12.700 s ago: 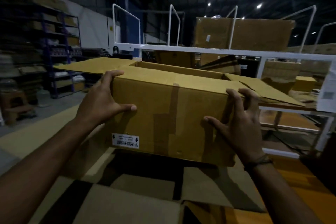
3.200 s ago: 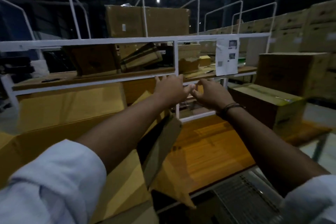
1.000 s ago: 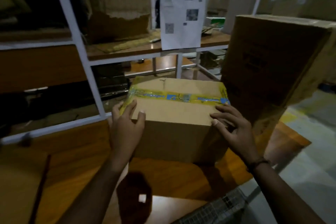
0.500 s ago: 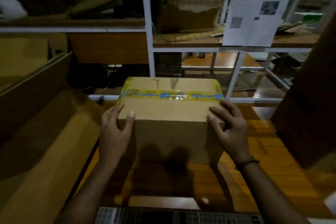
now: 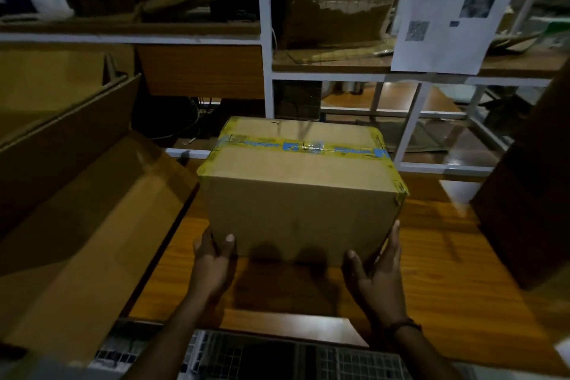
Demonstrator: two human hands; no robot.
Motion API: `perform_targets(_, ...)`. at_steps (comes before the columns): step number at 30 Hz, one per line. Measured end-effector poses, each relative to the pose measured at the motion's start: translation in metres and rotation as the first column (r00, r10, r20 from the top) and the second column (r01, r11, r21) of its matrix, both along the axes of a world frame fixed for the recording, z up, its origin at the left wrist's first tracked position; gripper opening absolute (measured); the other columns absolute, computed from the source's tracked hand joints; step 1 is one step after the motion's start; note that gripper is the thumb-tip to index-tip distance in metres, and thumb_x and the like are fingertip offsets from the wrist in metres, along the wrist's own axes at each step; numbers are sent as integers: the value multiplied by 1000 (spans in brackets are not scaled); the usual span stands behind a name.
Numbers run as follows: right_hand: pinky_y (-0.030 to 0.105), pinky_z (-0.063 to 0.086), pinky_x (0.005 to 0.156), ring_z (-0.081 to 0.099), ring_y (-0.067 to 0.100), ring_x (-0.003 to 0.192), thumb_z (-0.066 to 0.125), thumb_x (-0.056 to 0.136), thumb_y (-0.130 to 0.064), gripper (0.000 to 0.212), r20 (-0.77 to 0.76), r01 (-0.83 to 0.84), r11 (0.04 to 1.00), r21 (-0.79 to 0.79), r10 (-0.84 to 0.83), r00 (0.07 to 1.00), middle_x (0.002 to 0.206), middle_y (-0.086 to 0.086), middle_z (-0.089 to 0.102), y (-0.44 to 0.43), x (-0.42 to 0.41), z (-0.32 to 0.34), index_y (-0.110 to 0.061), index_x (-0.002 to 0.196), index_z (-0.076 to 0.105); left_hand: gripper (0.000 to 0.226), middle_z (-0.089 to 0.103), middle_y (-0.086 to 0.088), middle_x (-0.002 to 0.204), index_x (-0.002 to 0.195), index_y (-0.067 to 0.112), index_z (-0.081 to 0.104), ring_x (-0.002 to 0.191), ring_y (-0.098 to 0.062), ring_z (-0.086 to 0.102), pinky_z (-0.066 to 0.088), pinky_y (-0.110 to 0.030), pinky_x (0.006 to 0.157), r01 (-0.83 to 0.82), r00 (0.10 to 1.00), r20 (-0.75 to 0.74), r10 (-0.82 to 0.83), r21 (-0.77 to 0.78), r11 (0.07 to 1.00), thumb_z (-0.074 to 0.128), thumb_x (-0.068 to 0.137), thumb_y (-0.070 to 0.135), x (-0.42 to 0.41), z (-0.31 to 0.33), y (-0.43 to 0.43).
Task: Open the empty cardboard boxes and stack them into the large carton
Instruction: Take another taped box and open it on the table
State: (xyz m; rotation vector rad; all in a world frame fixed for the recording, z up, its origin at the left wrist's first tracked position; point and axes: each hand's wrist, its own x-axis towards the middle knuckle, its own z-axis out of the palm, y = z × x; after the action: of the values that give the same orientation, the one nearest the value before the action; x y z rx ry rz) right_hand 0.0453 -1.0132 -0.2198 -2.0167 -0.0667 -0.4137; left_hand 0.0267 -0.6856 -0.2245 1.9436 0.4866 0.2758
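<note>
One taped box (image 5: 303,194), sealed shut

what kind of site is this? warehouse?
Most likely a warehouse packing or returns area. A white metal rack holds torn cardboard, a printed sheet with codes hangs on it, and both hands hold a sealed box with yellow-blue courier tape beside a large open carton.

place: warehouse | signs: white metal racking (image 5: 264,40); stacked cardboard cartons (image 5: 77,194); printed sheet (image 5: 447,9)
</note>
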Motion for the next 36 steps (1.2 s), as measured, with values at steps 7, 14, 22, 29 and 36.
perform_targets(7,58,49,107,43,27,145,77,88,-37,114,-23,44,997,69,-43,999,167,-3,28,12,7,4,-56,156,-12,91,47,-7,150,149,26,49,122,-30,60,57,-42,91,-22,998,57,24,-30,999,62,80,83,9,10,18)
perform_targets(14,38,42,92,46,31,125,62,92,-58,86,227,178,971,-160,-140,964,153,8,48,8,17,47,-33,163,21,50,56,1,128,141,14,61,100,-7,58,45,-2,70,-87,936,349,52,86,992,68,97,36,9,71,24)
perform_targets(22,22,36,69,48,27,103,55,93,-63,70,228,210,947,-245,-154,961,111,10,55,13,24,60,-31,153,40,60,62,-8,127,132,8,68,105,-11,58,42,-1,71,-130,902,416,118,1,991,54,98,55,13,86,30)
perform_targets(29,50,37,114,22,22,152,68,91,-44,107,178,255,965,-58,-241,954,169,1,12,45,-4,12,-31,164,-9,87,44,-7,157,145,40,49,140,-25,46,42,-40,109,-49,962,250,105,-221,974,28,79,92,6,34,24)
perform_targets(36,60,59,85,48,44,133,67,89,-48,104,233,277,944,-179,-233,944,157,17,31,42,4,47,-32,165,-3,53,64,8,124,119,42,63,122,-22,60,50,-38,94,48,951,308,-2,-141,989,30,95,77,15,66,37)
